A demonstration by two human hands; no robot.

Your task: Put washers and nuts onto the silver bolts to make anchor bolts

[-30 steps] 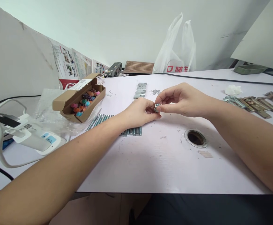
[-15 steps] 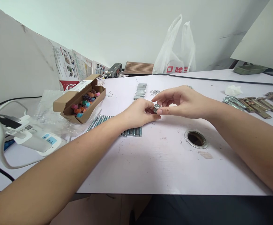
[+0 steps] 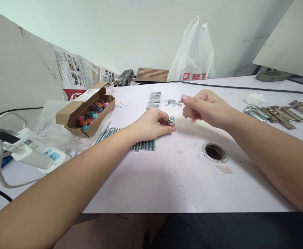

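My left hand (image 3: 155, 125) is closed around a silver bolt (image 3: 171, 120), held upright. The bolt's top shows a wide washer-like rim, and its lower part is hidden by my fingers. My right hand (image 3: 202, 106) is apart from it, to the upper right, with thumb and fingers drawn together. Whatever it may pinch is too small or hidden. Close to its thumb lies a loose heap of small metal rings (image 3: 172, 102). Long silver bolts (image 3: 146, 145) lie in a row beneath my left wrist. Behind that hand runs a stack of shorter metal pieces (image 3: 153, 99).
On the left stand an open cardboard box (image 3: 89, 110) of colourful plugs and a white power strip (image 3: 43, 157). Assembled anchor bolts (image 3: 281, 116) and a crumpled tissue (image 3: 255, 99) lie right. A round hole (image 3: 214, 152) opens in the table. A plastic bag (image 3: 193, 55) stands behind.
My right hand has let go of the bolt's top and moved up and right, its fingers curling in. The left hand still holds the bolt. The whole view has shifted slightly.
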